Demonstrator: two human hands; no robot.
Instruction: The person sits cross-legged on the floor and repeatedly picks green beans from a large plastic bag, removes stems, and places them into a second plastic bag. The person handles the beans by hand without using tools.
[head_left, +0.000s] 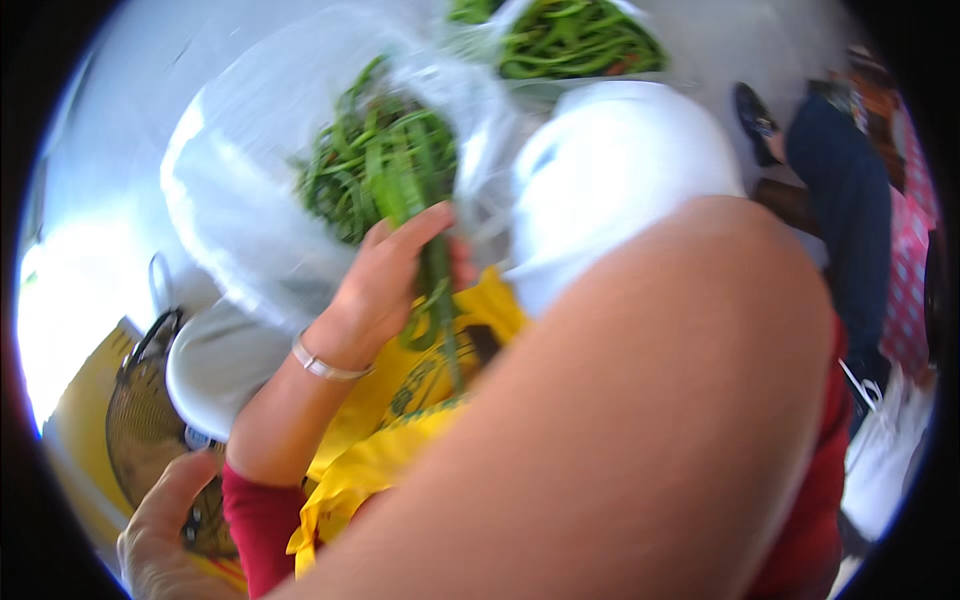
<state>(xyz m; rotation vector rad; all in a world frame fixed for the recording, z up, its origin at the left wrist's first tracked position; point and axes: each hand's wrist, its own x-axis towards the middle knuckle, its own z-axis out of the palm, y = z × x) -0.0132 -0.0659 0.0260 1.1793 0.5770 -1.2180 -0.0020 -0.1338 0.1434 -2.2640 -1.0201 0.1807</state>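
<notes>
My left hand (394, 277), a bracelet at its wrist, is closed around a bundle of long flat green leaves and stems (401, 169). Some stems hang out below the fist over a yellow apron (360, 435) that bears printing. Beyond the hand, a clear plastic bag (247, 165) gapes around more tangled greens. My bare right arm (600, 390) crosses close to the camera, bent at the elbow, and runs off the bottom edge. A blurred hand-like part (161, 510) shows at the lower left; whether it is my right hand cannot be told.
Another bag of slender green vegetables (581, 37) stands on the grey floor at the top. A white rounded cloth surface (622, 150) lies beyond my elbow. A fan with a wire guard (131, 442) is at left. At right are another person's dark-trousered leg (844, 195) and a white bag (877, 457).
</notes>
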